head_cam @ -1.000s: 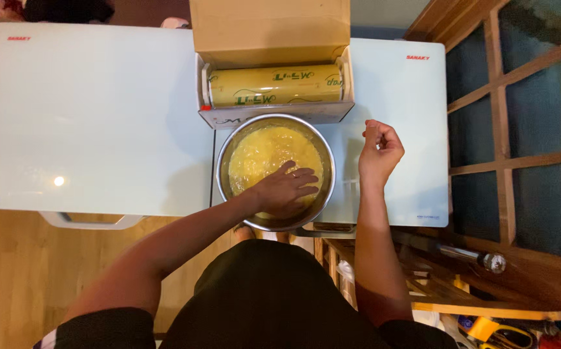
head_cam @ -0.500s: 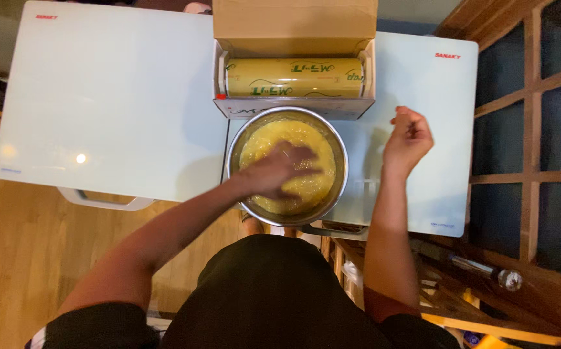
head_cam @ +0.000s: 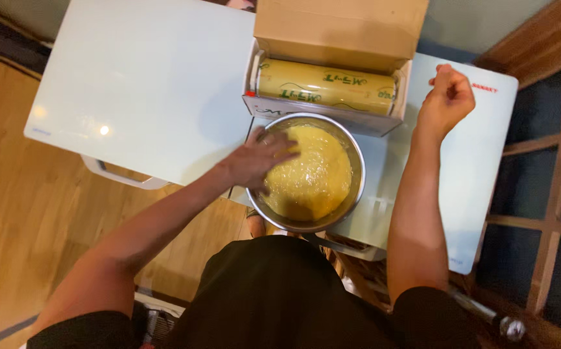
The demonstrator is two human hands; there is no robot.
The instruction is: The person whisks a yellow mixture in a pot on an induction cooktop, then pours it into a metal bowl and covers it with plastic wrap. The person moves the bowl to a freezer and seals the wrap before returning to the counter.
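A steel bowl [head_cam: 360, 184] of yellow batter [head_cam: 313, 178] sits on a white table in front of me. My left hand [head_cam: 258, 158] lies flat on the bowl's left rim, fingers spread, holding nothing. My right hand [head_cam: 447, 97] is closed in a fist, raised above the table beside the right end of an open cardboard box [head_cam: 338, 29]. In the box lies a yellow roll of cling film [head_cam: 326, 87], just behind the bowl. Whether any film is pinched in the fist cannot be made out.
Two white tabletops meet here, the left white tabletop [head_cam: 145, 84] and the right white tabletop [head_cam: 481, 174]. Wooden floor [head_cam: 28, 213] lies to the left, and a wooden lattice frame [head_cam: 552, 129] stands on the right. A metal rod [head_cam: 487, 313] rests low at the right.
My left hand has slid from the middle of the bowl to its left rim. The right fist stays raised by the box. The view has shifted a little.
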